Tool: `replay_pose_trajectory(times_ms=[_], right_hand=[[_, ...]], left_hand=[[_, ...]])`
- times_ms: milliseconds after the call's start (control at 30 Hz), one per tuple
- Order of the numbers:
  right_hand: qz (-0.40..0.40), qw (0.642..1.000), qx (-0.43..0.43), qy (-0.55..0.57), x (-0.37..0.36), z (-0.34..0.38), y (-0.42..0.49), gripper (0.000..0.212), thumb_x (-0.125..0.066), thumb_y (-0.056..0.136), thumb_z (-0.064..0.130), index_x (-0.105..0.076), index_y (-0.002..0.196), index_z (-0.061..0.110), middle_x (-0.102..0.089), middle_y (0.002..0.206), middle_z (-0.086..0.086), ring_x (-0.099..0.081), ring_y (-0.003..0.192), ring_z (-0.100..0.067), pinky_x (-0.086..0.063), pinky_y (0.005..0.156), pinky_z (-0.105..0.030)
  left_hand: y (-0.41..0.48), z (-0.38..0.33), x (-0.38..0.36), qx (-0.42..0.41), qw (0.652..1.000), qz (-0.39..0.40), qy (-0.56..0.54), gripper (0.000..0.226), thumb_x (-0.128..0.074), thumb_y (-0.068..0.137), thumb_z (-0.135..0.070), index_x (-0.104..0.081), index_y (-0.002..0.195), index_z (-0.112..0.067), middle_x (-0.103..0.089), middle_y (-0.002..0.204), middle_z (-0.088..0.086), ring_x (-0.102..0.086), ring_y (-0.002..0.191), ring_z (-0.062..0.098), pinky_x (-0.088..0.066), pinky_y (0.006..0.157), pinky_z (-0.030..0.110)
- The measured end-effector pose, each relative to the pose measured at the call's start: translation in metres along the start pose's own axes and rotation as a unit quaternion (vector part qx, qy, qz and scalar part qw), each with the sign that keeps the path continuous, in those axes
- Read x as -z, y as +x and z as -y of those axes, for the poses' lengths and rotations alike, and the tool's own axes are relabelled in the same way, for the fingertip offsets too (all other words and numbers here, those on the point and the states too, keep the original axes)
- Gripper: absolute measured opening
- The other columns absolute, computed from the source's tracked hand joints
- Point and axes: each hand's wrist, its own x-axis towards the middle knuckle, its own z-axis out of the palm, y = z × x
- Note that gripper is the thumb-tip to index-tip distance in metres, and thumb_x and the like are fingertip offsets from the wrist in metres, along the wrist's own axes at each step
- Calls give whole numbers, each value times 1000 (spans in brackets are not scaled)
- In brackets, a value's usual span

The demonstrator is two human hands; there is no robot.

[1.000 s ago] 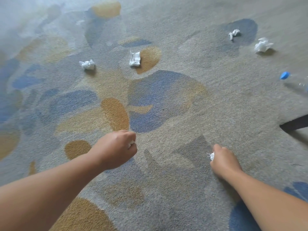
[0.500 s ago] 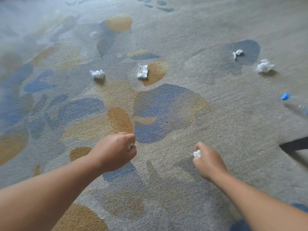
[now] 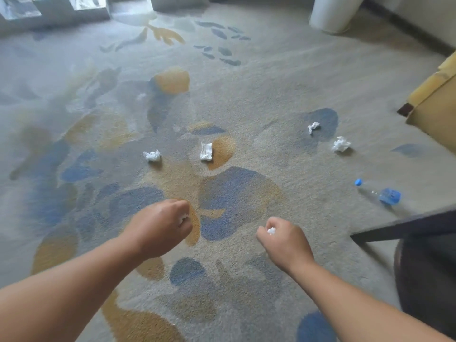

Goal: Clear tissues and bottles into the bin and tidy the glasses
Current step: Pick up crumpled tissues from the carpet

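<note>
Raising the right hand (image 3: pixel 283 243) off the carpet (image 3: pixel 246 99) and drawing it inward from where it was pressing down a second ago, with the fingers (image 3: pixel 262 236) clenched around a small white tissue wad (image 3: pixel 271 230) that peeks out at the knuckles. Keeping the left hand (image 3: pixel 158 228) balled exactly as before, fingers (image 3: pixel 183 227) curled over a second wad (image 3: pixel 183 217), showing only a sliver of white. Holding both fists clear of the floor and apart from each other.

Tilting the view upward too, and so taking in much more of the room than before: a white cylinder (image 3: pixel 330 13) far off at the top right, possibly the bin though hard to tell; a yellow sofa edge (image 3: pixel 434 107); a dark bench corner (image 3: pixel 407 225) at the right. Now also seeing the whole clear bottle (image 3: pixel 377 192) with its blue cap, lying on the carpet near that corner.

Leaving four tissues on the carpet for now: a crumpled one (image 3: pixel 152 156) and a flatter one (image 3: pixel 206 151) ahead, and two more (image 3: pixel 313 127) (image 3: pixel 341 144) off to the right.

Judging by this, finishing the pick-up of two tissues and, with both hands full, probably heading for the bin next. Seeing no glasses anywhere yet.
</note>
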Motion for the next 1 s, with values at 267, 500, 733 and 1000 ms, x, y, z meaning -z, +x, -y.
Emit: replay_pose_trajectory(times_ms=[267, 500, 733, 1000], right_hand=[[-28, 999, -19, 34, 145, 107, -36, 38, -49, 81, 37, -32, 53, 17, -33, 45, 5, -30, 45, -13, -24, 45, -32], [-85, 995, -34, 49, 241, 120, 12, 41, -50, 84, 36, -31, 54, 15, -31, 46, 2, -27, 44, -13, -22, 44, -33], [-73, 996, -40, 44, 308, 102, 76, 39, -49, 85, 34, -32, 55, 15, -33, 47, 2, -30, 46, -14, -23, 46, -34], [-65, 996, -36, 44, 342, 112, 134, 37, -49, 85, 32, -34, 55, 17, -34, 48, 5, -30, 47, -13, -23, 46, -32]], left_hand=[[25, -53, 186, -30, 999, 8, 6, 23, -47, 92, -30, -49, 73, -16, -56, 71, -1, -51, 60, 17, -36, 50, 29], [109, -131, 257, -59, 998, 6, 15, 26, -50, 91, -28, -44, 66, -22, -53, 67, -4, -42, 54, 12, -29, 47, 26], [184, -200, 284, -93, 996, 16, 5, 21, -50, 92, -26, -56, 80, -11, -59, 78, 2, -54, 67, 20, -32, 50, 26], [243, -204, 319, -71, 997, 12, 20, 23, -49, 92, -27, -54, 75, -12, -56, 68, -3, -50, 56, 11, -31, 46, 24]])
